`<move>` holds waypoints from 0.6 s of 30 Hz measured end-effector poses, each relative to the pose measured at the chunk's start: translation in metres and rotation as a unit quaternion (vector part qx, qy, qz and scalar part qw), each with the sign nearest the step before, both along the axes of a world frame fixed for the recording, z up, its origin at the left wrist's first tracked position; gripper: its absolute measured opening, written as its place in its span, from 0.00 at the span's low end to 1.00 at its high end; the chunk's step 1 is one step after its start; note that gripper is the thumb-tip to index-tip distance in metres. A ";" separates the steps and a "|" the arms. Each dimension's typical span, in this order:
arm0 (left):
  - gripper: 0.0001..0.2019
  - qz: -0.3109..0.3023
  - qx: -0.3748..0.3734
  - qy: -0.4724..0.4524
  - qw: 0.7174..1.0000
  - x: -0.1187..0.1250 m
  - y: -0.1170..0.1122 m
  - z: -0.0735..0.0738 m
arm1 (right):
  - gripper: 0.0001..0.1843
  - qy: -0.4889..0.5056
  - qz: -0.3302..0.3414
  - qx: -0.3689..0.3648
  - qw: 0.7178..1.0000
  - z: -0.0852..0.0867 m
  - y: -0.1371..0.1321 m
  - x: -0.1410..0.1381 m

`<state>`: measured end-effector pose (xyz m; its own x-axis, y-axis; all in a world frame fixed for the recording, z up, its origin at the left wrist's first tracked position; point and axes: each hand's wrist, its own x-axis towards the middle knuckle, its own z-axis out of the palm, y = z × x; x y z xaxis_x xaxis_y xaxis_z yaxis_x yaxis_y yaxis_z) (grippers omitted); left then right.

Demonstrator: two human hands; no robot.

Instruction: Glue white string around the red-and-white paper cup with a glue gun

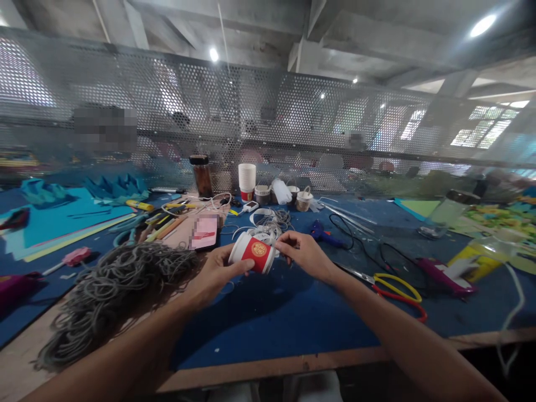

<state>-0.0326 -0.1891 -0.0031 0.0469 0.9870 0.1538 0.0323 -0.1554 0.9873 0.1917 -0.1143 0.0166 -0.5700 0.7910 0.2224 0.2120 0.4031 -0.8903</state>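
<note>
A white paper cup point(256, 254) with a red panel and gold print is tilted on its side above the blue table mat. My left hand point(220, 268) is closed round its left end, thumb lying along the red panel. At the cup's right edge, my right hand point(299, 251) has thumb and fingers pinched together. What lies between those fingertips is too small to make out. Just behind the cup is a loose tangle of white and grey strips point(272, 220).
A heap of grey cord point(125, 279) lies at left, beside a phone point(205, 231). Scissors point(397, 287) and a blue glue gun point(329, 234) lie at right. Behind stand stacked cups point(247, 178), a brown jar point(201, 177) and a perforated metal screen point(276, 111).
</note>
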 end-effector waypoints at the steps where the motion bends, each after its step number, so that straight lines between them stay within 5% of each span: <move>1: 0.13 0.001 0.001 -0.004 1.000 0.000 0.000 0.000 | 0.14 0.001 0.000 -0.001 1.000 0.000 0.000 0.000; 18: 0.15 -0.010 -0.001 -0.034 0.999 -0.003 0.003 -0.003 | 0.14 -0.005 -0.022 0.119 0.993 -0.004 -0.008 -0.003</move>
